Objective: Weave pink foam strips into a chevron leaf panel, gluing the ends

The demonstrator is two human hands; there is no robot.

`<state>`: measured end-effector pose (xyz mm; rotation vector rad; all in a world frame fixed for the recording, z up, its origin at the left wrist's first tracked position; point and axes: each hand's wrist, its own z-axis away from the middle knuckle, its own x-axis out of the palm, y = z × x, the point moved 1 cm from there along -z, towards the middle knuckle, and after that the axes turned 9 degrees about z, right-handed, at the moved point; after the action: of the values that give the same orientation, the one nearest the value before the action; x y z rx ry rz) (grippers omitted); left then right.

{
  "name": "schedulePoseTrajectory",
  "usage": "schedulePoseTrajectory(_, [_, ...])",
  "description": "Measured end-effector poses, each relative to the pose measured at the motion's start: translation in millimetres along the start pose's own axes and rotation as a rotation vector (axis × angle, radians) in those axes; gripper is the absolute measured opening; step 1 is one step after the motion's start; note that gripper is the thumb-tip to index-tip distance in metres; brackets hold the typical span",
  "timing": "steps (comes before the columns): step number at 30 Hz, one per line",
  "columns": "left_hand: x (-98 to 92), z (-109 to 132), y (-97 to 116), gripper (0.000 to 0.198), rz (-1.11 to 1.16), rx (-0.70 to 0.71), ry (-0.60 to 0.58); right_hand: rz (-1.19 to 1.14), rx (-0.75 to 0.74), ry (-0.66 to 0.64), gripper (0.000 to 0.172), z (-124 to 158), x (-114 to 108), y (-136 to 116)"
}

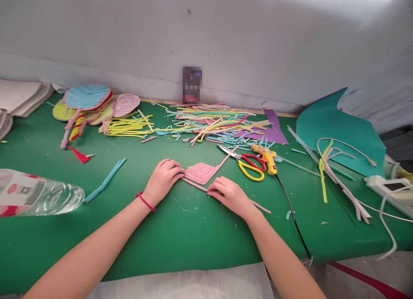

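A small pink piece [200, 172] made of stacked foam strips lies flat on the green table [180, 230] in front of me. My left hand [163, 180] rests on its left edge with fingers curled against it. My right hand [227, 195] presses fingertips down on a long pink strip [258, 204] that runs along the piece's lower right edge. Another pink strip sticks out from the piece's upper right corner toward the scissors.
Scissors [248, 163] with red and yellow handles and a yellow glue gun [266, 156] lie just right of the piece. A heap of coloured foam strips [209, 122] and finished leaf shapes [92, 103] fill the back. A plastic bottle [35, 198] lies at left; teal sheet [338, 131] and power strip [390, 189] at right.
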<state>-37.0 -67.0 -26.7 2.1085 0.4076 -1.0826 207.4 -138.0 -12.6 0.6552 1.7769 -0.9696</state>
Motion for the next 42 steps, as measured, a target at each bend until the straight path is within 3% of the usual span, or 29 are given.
schedulePoseTrajectory(28, [-1.2, -3, -1, 0.020, 0.055, 0.003, -0.032, -0.197, 0.098, -0.056, 0.008, -4, -7, -1])
schedulePoseTrajectory(39, [-0.6, -4, -6, 0.022, 0.101, 0.012, -0.065, -0.178, 0.279, 0.257, 0.026, -4, -12, 16])
schedulePoseTrajectory(42, [-2.1, -4, -8, 0.024, 0.121, 0.006, -0.073, -0.135, 0.407, 0.423, 0.028, -1, -16, 32])
